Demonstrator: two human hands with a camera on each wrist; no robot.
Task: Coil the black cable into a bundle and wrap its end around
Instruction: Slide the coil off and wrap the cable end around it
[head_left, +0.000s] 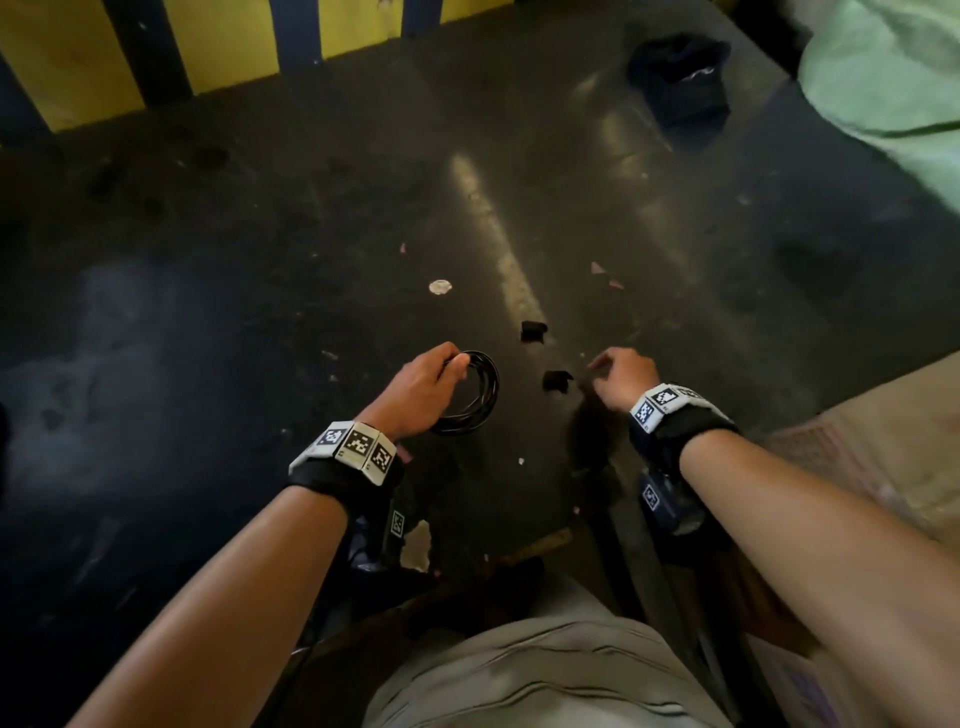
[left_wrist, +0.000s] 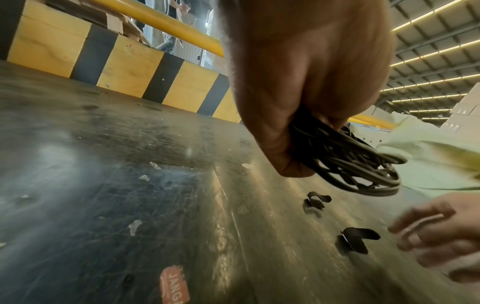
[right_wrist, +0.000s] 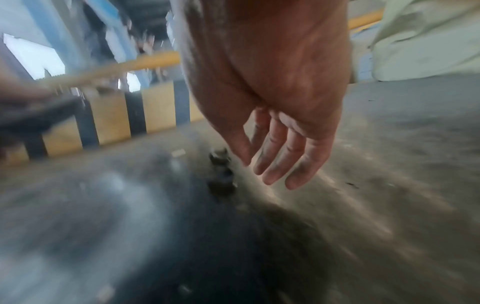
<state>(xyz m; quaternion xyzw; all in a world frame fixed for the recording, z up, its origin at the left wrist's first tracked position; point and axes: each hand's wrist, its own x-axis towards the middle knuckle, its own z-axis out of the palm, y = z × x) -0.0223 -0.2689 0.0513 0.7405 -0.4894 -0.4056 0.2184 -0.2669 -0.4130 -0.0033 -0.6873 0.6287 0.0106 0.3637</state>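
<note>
I see the black cable (head_left: 470, 392) coiled into thin, springy, light loops, held just above the dark worktop (head_left: 260, 234) at near centre. My left hand (head_left: 423, 389) grips the coil's left side; hold all strands there. My right hand (right_wrist: 275, 131) is relaxed, empty. The cable's end is hidden, possibly inside the fist.

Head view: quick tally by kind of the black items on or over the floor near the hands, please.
Coiled cable, held in the left hand: 1
Small black straps on the floor: 2
Dark cap at the far side: 1
Total: 4
</note>
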